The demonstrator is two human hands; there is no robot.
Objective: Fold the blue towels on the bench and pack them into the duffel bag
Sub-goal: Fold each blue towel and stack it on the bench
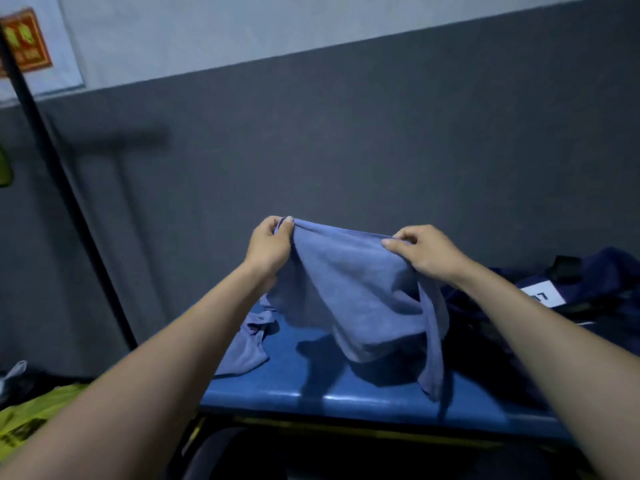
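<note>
A blue towel (pixel 360 292) hangs in the air over the blue bench (pixel 311 382), its lower end draping down to the bench top. My left hand (pixel 270 247) pinches its upper left corner, and my right hand (pixel 422 252) pinches the upper edge on the right. A second blue towel (pixel 247 344) lies crumpled on the bench's left end. The dark navy duffel bag (pixel 588 289) sits at the right end of the bench, with a white label on it; its opening is too dark to make out.
A dark grey wall rises right behind the bench. A black pole (pixel 69 202) slants up at the left. Yellow-green fabric (pixel 34 414) lies low at the left, beside the bench. A yellow frame edge runs under the bench front.
</note>
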